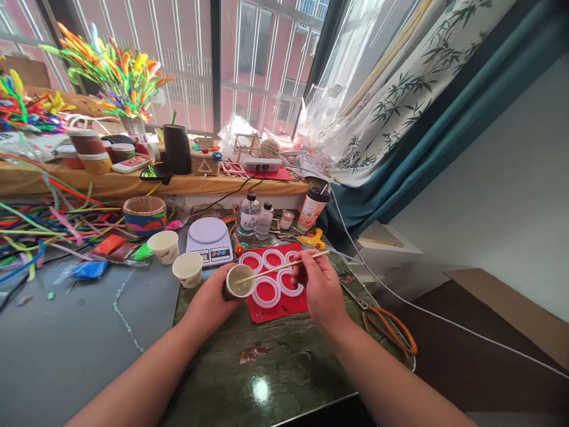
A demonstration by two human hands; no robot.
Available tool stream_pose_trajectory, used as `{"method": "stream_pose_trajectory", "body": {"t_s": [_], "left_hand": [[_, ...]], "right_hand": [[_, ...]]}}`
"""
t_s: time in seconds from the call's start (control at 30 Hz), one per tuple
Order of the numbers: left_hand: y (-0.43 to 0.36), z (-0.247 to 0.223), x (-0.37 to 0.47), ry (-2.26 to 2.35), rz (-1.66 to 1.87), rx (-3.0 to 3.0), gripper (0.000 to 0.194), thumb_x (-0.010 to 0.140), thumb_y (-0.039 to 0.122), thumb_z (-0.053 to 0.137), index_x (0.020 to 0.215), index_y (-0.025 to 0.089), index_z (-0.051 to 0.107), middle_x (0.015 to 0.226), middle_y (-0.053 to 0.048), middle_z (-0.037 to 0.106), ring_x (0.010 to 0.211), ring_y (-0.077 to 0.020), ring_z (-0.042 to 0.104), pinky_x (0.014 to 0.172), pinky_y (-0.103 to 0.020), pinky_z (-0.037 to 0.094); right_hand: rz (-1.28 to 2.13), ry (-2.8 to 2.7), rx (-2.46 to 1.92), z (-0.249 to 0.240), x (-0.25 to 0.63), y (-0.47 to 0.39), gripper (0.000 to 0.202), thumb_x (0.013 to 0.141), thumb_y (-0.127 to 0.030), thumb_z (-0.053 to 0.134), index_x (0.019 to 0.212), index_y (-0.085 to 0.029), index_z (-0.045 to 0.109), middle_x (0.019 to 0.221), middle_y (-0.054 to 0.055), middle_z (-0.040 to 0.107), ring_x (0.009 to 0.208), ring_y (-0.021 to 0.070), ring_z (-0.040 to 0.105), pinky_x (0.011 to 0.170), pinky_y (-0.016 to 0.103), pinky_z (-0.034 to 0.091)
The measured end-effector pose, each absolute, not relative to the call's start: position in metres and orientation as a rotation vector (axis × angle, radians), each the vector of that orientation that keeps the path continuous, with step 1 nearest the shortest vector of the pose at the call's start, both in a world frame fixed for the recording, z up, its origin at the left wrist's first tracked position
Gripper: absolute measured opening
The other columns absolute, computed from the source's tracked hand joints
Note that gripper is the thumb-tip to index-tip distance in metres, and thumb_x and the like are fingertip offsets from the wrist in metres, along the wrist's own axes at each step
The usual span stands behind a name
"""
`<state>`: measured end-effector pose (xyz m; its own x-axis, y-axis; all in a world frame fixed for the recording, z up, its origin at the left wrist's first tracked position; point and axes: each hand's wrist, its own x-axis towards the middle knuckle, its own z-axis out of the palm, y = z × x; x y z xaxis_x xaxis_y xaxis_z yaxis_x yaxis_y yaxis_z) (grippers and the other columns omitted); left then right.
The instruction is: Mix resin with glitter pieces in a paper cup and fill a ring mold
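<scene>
My left hand [216, 293] is wrapped around a paper cup [229, 289], tilted so its mouth faces me. Clear liquid shows at the bottom of the cup. Between the fingers of my right hand [320, 286] is a thin wooden stick [284, 265], and its far end dips into the cup. Beneath and behind both hands lies a red mat [284, 309] bearing several white ring-shaped molds [267, 292]. Part of the molds is hidden by my right hand.
Two paper cups [187, 270] and a digital scale [208, 240] stand left of the mat. Behind it are clear bottles [248, 216], a lidded drink cup [312, 209] and a yellow glue gun [313, 238]. Orange-handled scissors [391, 326] lie at right. Pipe cleaners [57, 228] cover the left side.
</scene>
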<state>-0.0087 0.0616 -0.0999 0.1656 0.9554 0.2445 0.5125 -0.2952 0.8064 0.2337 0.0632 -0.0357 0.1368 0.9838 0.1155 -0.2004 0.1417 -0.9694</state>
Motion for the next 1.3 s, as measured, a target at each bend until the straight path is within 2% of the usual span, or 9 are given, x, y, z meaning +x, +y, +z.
{"method": "stream_pose_trajectory", "body": {"t_s": [0.23,0.43,0.73,0.93,1.07,1.3], "left_hand": [[0.065,-0.100,-0.008,1.386,1.000,1.897,0.049,0.087,0.036,0.079,0.134,0.028,0.068,0.138,-0.008,0.077,0.127,-0.0333,0.074,0.109,-0.050,0.060],[0.065,-0.101,-0.007,1.381,0.991,1.919,0.050,0.086,0.034,0.079,0.134,0.027,0.069,0.139,-0.009,0.078,0.127,-0.0333,0.073,0.112,-0.051,0.059],[0.065,-0.098,-0.006,1.383,0.985,1.940,0.049,0.086,0.033,0.078,0.134,0.027,0.069,0.141,-0.008,0.078,0.129,-0.0332,0.074,0.112,-0.050,0.059],[0.065,-0.095,-0.005,1.377,0.979,1.950,0.047,0.086,0.032,0.076,0.133,0.027,0.069,0.138,-0.006,0.079,0.126,-0.0314,0.075,0.110,-0.047,0.061],[0.066,-0.094,-0.005,1.371,0.981,1.957,0.047,0.086,0.033,0.077,0.132,0.027,0.070,0.140,-0.007,0.078,0.128,-0.0321,0.074,0.111,-0.048,0.060],[0.067,-0.093,-0.007,1.380,0.991,1.941,0.046,0.087,0.035,0.078,0.131,0.027,0.070,0.138,-0.007,0.079,0.127,-0.0325,0.074,0.112,-0.050,0.059]], "right_hand": [[0.998,-1.364,-0.936,-0.021,0.234,0.039,0.033,0.103,-0.053,0.070,0.090,-0.024,0.076,0.073,0.000,0.067,0.065,0.0162,0.061,0.062,0.031,0.051],[0.940,-1.551,-0.962,-0.011,0.232,0.040,0.031,0.109,-0.045,0.060,0.089,-0.024,0.071,0.075,0.000,0.064,0.067,0.0176,0.060,0.064,0.032,0.051],[0.878,-1.566,-1.065,-0.006,0.229,0.045,0.032,0.110,-0.047,0.056,0.091,-0.026,0.068,0.073,0.001,0.064,0.065,0.0201,0.061,0.062,0.033,0.050],[0.817,-1.601,-1.064,-0.003,0.227,0.043,0.029,0.108,-0.041,0.057,0.087,-0.026,0.070,0.074,0.002,0.065,0.069,0.0211,0.062,0.068,0.035,0.049],[0.836,-1.577,-1.080,-0.001,0.223,0.044,0.029,0.110,-0.042,0.054,0.090,-0.026,0.068,0.072,0.001,0.064,0.065,0.0201,0.061,0.062,0.034,0.048],[0.868,-1.585,-1.082,0.001,0.219,0.052,0.029,0.108,-0.043,0.058,0.089,-0.026,0.071,0.077,0.003,0.070,0.069,0.0212,0.065,0.065,0.034,0.049]]}}
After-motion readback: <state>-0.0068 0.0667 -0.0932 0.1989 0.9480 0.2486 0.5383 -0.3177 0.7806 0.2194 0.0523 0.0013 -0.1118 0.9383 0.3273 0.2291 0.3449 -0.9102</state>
